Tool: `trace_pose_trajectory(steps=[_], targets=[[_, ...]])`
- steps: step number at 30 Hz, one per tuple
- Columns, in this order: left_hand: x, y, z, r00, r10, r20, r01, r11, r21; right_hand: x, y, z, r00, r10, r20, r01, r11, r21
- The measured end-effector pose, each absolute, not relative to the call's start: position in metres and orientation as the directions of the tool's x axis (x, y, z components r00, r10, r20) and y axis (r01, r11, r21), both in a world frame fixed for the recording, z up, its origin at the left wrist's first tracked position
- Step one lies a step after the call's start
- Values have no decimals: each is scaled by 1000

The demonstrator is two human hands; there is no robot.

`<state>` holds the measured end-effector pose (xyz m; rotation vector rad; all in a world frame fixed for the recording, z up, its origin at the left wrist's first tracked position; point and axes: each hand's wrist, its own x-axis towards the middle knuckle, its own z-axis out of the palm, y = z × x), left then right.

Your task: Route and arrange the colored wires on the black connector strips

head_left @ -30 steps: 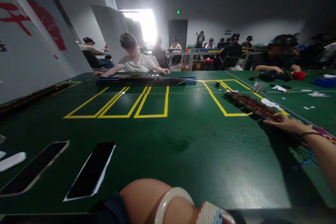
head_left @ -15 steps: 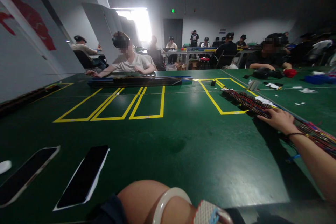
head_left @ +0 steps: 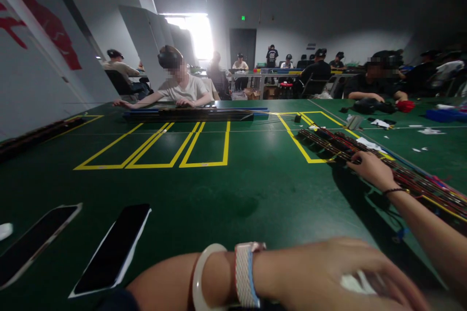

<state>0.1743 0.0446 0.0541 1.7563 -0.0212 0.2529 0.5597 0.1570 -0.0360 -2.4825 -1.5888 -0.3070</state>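
Along the right side of the green table (head_left: 233, 204) lies a long bundle of wires (head_left: 419, 180), mostly red and black with some yellow. My right hand (head_left: 372, 171), wearing a dark beaded bracelet, is closed around the near-side strip of this bundle, its fingertips partly hidden among the wires. My left hand (head_left: 335, 272) crosses the bottom of the view, pointing right, with a white bangle and a woven watch band on its wrist. Its fingers are curved and smeared by motion. Something whitish shows behind or between them, which I cannot make out.
Two phones (head_left: 115, 248) (head_left: 40, 243) lie at the near left. Yellow tape outlines (head_left: 151, 166) mark the tabletop. Dark and blue long rails (head_left: 193, 112) lie before a seated person (head_left: 182, 85) across the table. White scraps (head_left: 372, 145) and a blue tray (head_left: 443, 114) are at right.
My left hand has come into view, its forearm swinging right across the bottom. My right hand has moved slightly left, and a strip of the wire bundle has shifted left with it.
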Motion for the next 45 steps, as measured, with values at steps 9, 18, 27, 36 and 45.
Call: trace_pose_trajectory(steps=[9, 18, 27, 36, 45], targets=[[132, 103, -26, 868, 496, -30, 66, -55, 996, 433, 184, -13, -16, 932, 362, 968, 106, -229], [121, 112, -51, 903, 420, -91, 92, 17, 996, 253, 234, -15, -381, 879, 286, 782, 472, -408], [119, 119, -61, 918, 381, -112, 63, 139, 988, 140, 273, -35, -487, 853, 189, 764, 521, -380], [119, 121, -58, 897, 426, -118, 59, 149, 987, 139, 271, -33, -618, 727, 300, 655, 687, -314], [106, 151, -36, 529, 838, -135, 617, -271, 739, 288, 232, -42, -382, 871, 308, 724, 489, -487]])
